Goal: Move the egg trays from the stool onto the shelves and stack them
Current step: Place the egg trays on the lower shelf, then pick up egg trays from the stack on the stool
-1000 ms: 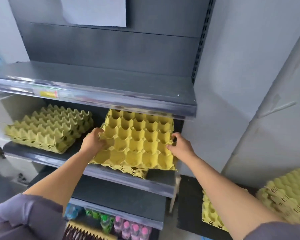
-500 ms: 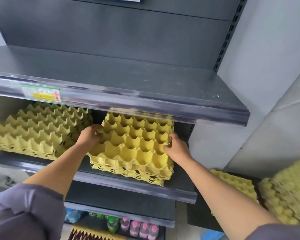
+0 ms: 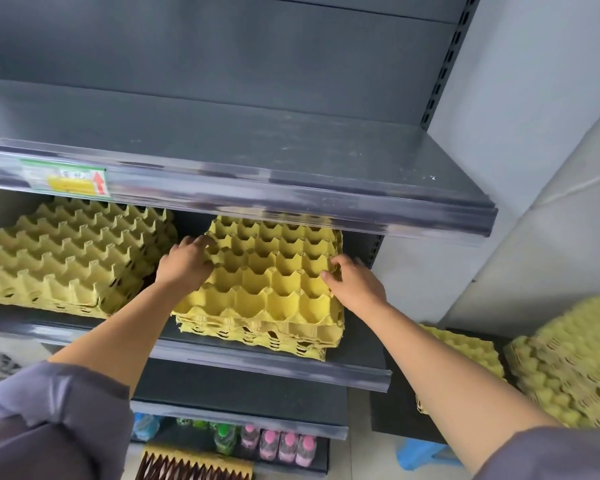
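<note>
Nearest to the camera are two grey sleeves, one at each lower corner, and bare forearms reach forward from them. Low at the right, a blue stool [image 3: 420, 452] shows under a black board [image 3: 392, 407], and on this board lie a pile of yellow egg trays [image 3: 568, 368] and, just beside it, a flatter tray [image 3: 465, 348] that the right forearm partly hides. On the lowest shelf stand small bottles [image 3: 278, 445] with pink and green caps. Further in, the left hand [image 3: 184, 268] holds the left edge of the top egg tray [image 3: 267, 271], with its fingers curled over the rim. The right hand [image 3: 355, 287] holds the right edge of the same tray, thumb on the upper side and fingers bent round the rim. This tray sits with its cups up on a low stack of trays [image 3: 257, 336], which rests on the middle shelf [image 3: 257, 363] near its right end. To the left on the same shelf, a little apart, stands a second stack [image 3: 66, 261] with its bumps up. Above, the upper shelf [image 3: 257, 147] covers the back of both stacks, and its front rail carries a price label [image 3: 66, 178]. Behind it rises a dark grey back panel.
</note>
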A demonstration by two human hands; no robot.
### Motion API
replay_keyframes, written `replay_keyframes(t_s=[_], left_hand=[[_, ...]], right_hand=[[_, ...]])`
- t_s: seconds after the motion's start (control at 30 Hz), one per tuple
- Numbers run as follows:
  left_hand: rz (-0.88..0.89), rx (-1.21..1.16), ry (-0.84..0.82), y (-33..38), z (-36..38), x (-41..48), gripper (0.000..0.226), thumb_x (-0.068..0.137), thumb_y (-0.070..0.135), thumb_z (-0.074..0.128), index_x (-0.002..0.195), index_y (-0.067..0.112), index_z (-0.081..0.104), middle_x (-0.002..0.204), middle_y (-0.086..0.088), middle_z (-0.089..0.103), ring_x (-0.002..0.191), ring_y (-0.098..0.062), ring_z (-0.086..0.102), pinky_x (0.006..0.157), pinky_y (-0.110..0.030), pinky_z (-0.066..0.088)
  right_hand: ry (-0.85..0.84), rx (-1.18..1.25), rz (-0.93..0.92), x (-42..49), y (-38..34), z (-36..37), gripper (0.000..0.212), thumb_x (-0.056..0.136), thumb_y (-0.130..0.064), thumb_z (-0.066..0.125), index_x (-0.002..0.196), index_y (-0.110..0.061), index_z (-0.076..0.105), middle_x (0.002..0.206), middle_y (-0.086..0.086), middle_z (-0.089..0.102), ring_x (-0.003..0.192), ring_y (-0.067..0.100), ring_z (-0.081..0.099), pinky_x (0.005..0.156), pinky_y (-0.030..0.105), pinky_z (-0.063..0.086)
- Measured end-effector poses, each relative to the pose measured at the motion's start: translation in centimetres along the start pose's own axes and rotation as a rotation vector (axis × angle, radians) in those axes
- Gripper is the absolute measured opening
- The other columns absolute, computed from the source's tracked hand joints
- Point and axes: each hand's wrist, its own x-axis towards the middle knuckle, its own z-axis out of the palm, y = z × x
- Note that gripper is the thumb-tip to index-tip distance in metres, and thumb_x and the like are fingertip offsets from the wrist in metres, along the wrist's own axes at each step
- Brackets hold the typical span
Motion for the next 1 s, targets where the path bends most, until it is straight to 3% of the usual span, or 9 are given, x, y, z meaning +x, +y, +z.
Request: replay_keyframes(t_s=[0.2,0.4,0.57,0.8,1.0], left_hand=[[0.131,0.024,0.002,3.5,0.6,-0.8,0.042,0.090,0.020,0.053,0.131,0.023,0.050,0.138,-0.007,0.047,0.121,-0.031,0.046,0.094,-0.042,0.041],[0.266,0.060,0.001,9.4,1.9,-2.7,0.030,0.094,0.023,0.049,0.124,0.024,0.053,0.128,-0.003,0.056,0.111,-0.027,0.055,0.095,-0.040,0.045],[0.356,0.052,0.015,16.3,3.8,-5.3,0.025,0.095,0.024,0.046,0.119,0.022,0.053,0.117,-0.003,0.063,0.098,-0.024,0.061,0.090,-0.041,0.050],[0.444,0.108,0.044,27.0,8.0,-9.9,0.024,0.096,0.023,0.041,0.115,0.020,0.054,0.117,-0.002,0.058,0.108,-0.024,0.053,0.090,-0.035,0.041],[0.570,0.134,0.002,34.1,12.5,-11.5,0.020,0.093,0.018,0.044,0.107,0.017,0.058,0.105,-0.003,0.062,0.097,-0.025,0.055,0.082,-0.036,0.043]], right_hand=[[0.087,-0.087,-0.060,-1.3,2.2,-1.6,0.044,0.096,-0.049,0.042,0.131,-0.022,0.046,0.130,0.006,0.050,0.114,0.029,0.054,0.086,0.039,0.051],[0.124,-0.155,-0.051,-4.0,7.8,-3.6,0.040,0.098,-0.040,0.043,0.133,-0.022,0.046,0.131,0.005,0.051,0.116,0.027,0.053,0.086,0.037,0.049],[0.151,-0.216,-0.009,-6.9,14.6,-6.3,0.038,0.098,-0.033,0.042,0.134,-0.020,0.046,0.131,0.007,0.051,0.114,0.029,0.052,0.082,0.035,0.047],[0.174,-0.302,0.028,-11.5,25.9,-9.8,0.037,0.095,-0.031,0.045,0.130,-0.019,0.049,0.128,0.006,0.053,0.111,0.031,0.053,0.083,0.038,0.047],[0.182,-0.310,0.056,-13.9,34.0,-11.7,0.036,0.095,-0.031,0.048,0.129,-0.018,0.052,0.124,0.007,0.056,0.108,0.031,0.055,0.083,0.039,0.046]])
